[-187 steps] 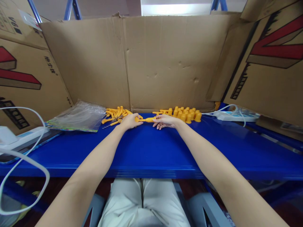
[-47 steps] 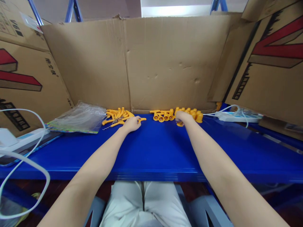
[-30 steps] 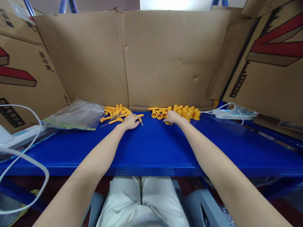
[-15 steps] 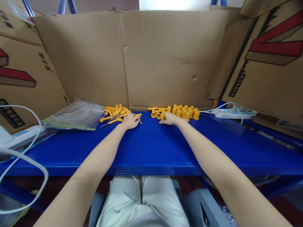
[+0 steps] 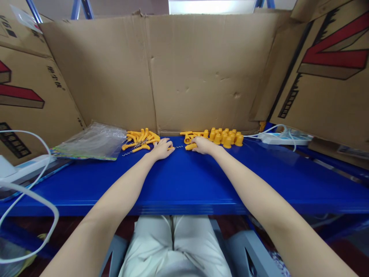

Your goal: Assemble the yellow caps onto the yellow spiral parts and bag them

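At left, fingers (image 5: 166,142) curled, corkscrew (image 5: 172,148) seemingly held

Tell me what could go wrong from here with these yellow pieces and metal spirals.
The metal spiral at the left hand points toward the yellow piece in the right hand, so a slip might prick a finger. Upright yellow caps stand bunched near the right hand; a careless sweep could topple some. In the heap of yellow handles, pieces overlap, so pulling one may drag others.
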{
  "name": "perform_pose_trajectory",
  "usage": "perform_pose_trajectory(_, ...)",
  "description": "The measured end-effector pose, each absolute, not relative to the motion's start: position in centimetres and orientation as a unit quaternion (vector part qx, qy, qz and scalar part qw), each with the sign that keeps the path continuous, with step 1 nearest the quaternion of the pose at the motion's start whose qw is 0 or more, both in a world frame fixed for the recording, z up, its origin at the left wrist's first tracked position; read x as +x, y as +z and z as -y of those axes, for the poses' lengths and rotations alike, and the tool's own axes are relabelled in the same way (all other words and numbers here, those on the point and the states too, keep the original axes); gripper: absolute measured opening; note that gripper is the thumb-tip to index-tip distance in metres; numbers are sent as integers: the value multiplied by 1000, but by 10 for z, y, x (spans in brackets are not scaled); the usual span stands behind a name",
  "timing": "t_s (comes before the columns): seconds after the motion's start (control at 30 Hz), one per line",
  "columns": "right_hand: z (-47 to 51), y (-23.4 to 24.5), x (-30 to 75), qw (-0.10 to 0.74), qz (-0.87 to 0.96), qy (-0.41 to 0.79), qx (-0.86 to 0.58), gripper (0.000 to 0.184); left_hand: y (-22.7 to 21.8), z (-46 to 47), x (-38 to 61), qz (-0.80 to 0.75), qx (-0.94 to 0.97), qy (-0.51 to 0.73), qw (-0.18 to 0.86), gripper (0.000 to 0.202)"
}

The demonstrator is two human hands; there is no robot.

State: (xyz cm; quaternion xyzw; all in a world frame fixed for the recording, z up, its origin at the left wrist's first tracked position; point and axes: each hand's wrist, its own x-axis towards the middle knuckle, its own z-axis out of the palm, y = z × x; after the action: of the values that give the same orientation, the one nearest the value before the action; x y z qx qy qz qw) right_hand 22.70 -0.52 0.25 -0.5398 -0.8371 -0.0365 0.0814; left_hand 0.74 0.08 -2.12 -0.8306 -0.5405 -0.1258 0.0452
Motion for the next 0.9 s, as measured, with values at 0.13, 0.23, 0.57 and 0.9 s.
perform_pose_trajectory(0.13,6,2,227,81,834,-26,-544,27,-17,5,10,522,-841,-133,39,27)
perform_pose_trajectory(0.23,7,1,227,79,833,-20,-547,30,-8,10,10,523,-837,-149,65,31)
perform_pose_trajectory(0.57,3,-8,224,125,847,-15,-516,34,2,10,3,634,-766,-99,24,45)
perform_pose_trajectory(0.9,-4,-13,229,200,864,33,-460,33,-11,4,4,543,-809,-195,-110,46)
